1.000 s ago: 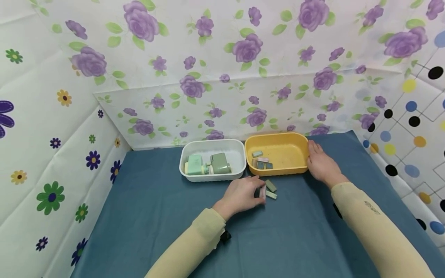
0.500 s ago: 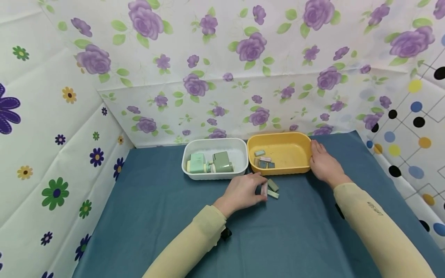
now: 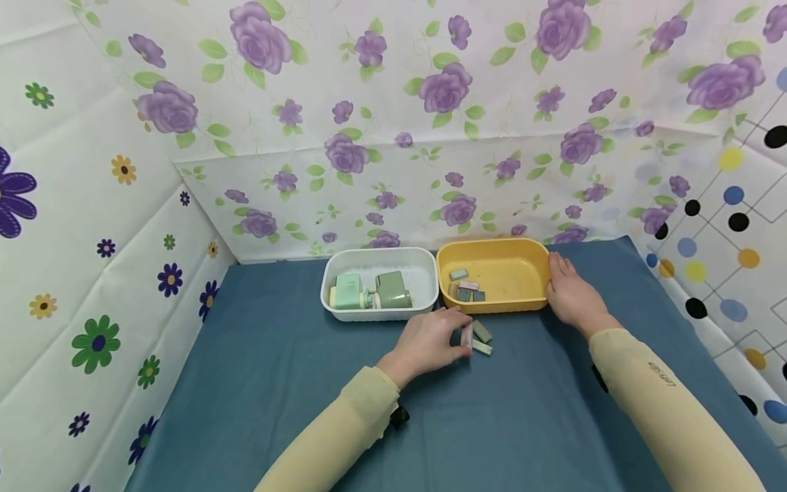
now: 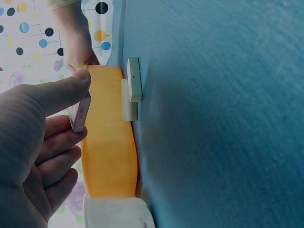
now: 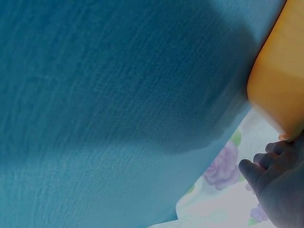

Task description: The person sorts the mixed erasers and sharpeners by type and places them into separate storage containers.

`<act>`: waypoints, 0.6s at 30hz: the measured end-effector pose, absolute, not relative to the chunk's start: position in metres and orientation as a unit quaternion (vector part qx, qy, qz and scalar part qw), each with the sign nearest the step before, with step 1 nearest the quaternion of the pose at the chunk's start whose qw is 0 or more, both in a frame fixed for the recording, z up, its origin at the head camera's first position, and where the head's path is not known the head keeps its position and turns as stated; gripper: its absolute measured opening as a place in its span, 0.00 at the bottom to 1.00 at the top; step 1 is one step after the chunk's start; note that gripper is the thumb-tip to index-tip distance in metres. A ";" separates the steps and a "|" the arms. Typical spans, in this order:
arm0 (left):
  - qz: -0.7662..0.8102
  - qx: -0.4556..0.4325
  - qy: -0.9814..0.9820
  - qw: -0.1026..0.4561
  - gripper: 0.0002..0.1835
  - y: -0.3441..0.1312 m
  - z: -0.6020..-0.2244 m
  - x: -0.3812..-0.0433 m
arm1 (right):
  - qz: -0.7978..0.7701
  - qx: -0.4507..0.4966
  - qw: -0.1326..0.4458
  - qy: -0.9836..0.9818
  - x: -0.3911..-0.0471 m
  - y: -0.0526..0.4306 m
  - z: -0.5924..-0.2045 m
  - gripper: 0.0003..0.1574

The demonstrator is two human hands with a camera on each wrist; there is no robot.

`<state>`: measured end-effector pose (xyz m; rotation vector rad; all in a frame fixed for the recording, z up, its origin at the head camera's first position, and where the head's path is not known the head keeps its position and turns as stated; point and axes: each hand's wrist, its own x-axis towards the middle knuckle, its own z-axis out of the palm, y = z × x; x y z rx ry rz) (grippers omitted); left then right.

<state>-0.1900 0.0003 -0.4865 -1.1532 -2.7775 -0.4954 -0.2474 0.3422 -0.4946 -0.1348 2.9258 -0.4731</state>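
My left hand (image 3: 430, 339) pinches a small pale pink block (image 4: 80, 113) between thumb and fingertips, held just in front of the yellow bin (image 3: 516, 305). Beside those fingertips, two more blocks lie on the blue cloth: an olive-green block (image 3: 482, 331) and a pale green block (image 3: 482, 348). Several small blocks (image 3: 469, 285) in muted colours are gathered in the left part of the yellow bin. My right hand (image 3: 574, 294) rests against that bin's right end, fingers extended along its wall. In the right wrist view its fingertips (image 5: 249, 168) are dark and partly cut off.
To the left of the yellow bin, against it, stands a white bin (image 3: 328, 301) holding a mint-green item (image 3: 348, 290) and an olive-green item (image 3: 391, 290). A flower-patterned sheet (image 3: 277, 191) rises behind both bins. Blue cloth (image 3: 492, 424) covers the table.
The head view has shifted slightly. Both hands stay in nearly the same place, the left still pinching the pale pink block and the right against the yellow bin.
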 end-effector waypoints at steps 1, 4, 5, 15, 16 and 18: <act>-0.163 -0.378 -0.910 0.049 0.29 0.001 -0.487 -0.190 | -0.159 -0.045 0.086 0.982 -0.247 0.342 -0.494 0.43; -0.161 -0.376 -0.911 0.052 0.29 0.001 -0.488 -0.191 | -0.160 -0.045 0.085 0.982 -0.247 0.342 -0.495 0.43; -0.161 -0.375 -0.911 0.054 0.29 0.002 -0.489 -0.191 | -0.160 -0.045 0.085 0.982 -0.247 0.343 -0.495 0.43; -0.175 -0.380 -0.905 0.072 0.25 0.005 -0.488 -0.197 | -0.162 -0.040 0.070 0.984 -0.247 0.342 -0.497 0.43; -0.178 -0.378 -0.906 0.071 0.24 0.005 -0.487 -0.198 | -0.164 -0.039 0.069 0.983 -0.247 0.342 -0.497 0.43; -0.178 -0.372 -0.908 0.072 0.23 0.007 -0.487 -0.199 | -0.166 -0.039 0.072 0.983 -0.248 0.341 -0.498 0.43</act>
